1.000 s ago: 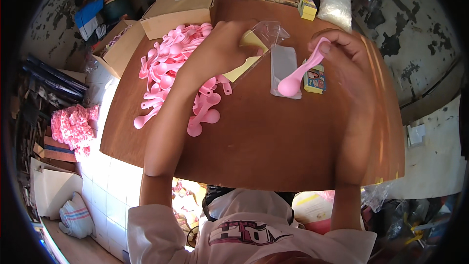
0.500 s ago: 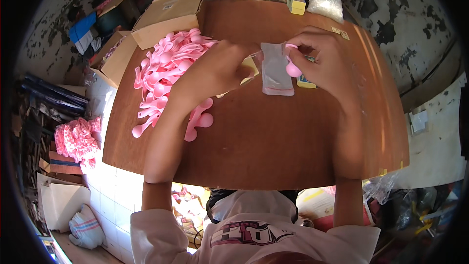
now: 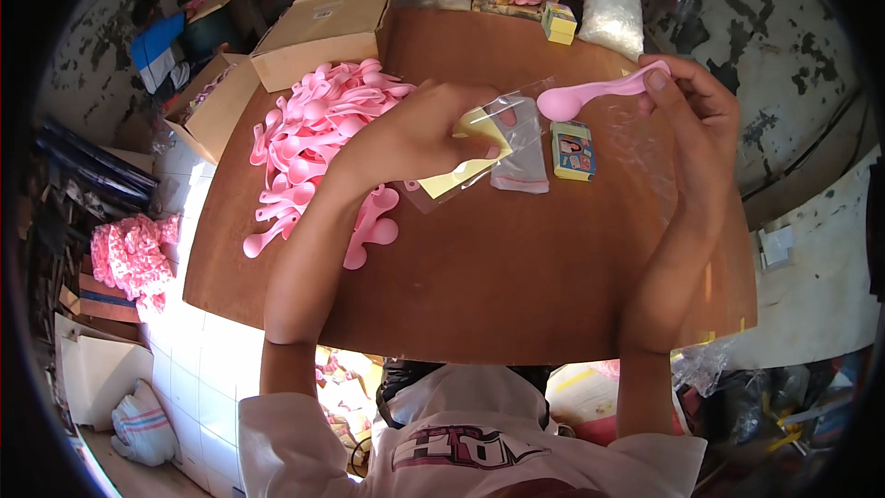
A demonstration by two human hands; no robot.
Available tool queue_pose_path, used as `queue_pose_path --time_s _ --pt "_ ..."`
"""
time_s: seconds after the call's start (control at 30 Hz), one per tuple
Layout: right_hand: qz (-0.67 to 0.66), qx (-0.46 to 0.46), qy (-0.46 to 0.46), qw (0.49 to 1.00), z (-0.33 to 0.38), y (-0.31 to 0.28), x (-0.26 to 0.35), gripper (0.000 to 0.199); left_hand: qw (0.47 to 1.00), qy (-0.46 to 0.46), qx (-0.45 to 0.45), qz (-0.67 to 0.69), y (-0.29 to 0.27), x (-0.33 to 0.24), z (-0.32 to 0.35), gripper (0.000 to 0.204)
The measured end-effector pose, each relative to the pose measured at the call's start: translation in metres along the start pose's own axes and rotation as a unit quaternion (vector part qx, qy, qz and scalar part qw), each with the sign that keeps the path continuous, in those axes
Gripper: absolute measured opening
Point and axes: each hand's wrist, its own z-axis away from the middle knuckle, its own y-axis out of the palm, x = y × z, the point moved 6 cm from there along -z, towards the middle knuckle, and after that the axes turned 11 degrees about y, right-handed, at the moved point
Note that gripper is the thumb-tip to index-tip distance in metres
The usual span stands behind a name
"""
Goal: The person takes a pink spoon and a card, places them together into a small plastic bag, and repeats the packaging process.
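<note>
Brown tabletop (image 3: 479, 286), cluttered workshop around. Left hand (image 3: 415, 134), fingers clenched on a yellow card and clear plastic bag (image 3: 518, 143) mid-table. Right hand (image 3: 691, 106) now lifted toward far right edge, pinching pink spoon (image 3: 599, 92), drawn back from bag mouth; insertion pending. Spoon pile (image 3: 313, 148) by far left edge.

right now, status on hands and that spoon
Right hand pinches pink spoon aloft. Left hand holds clear bag with yellow card. Small box beneath, nothing blocking.
</note>
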Motion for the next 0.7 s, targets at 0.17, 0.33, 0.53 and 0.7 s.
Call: queue_pose_path --time_s 0.17,0.33,0.53,0.7 --pt "-0.008 -0.014 0.026 1.000 -0.002 0.004 -0.005 0.021 0.999 -0.008 0.006 0.043 0.005 -0.001 -0.002 0.030" --pt "-0.014 0.021 0.067 0.997 -0.006 -0.001 -0.011 0.022 0.999 0.000 -0.023 0.035 0.002 -0.004 -0.003 0.040" --pt "-0.030 0.038 0.093 0.994 -0.006 0.013 -0.016 0.021 0.999 0.018 -0.015 0.032 0.003 -0.010 -0.002 0.046" --pt "-0.020 0.071 0.124 0.989 -0.002 0.035 -0.017 0.022 0.997 0.014 -0.010 0.071 0.011 -0.006 -0.004 0.046"
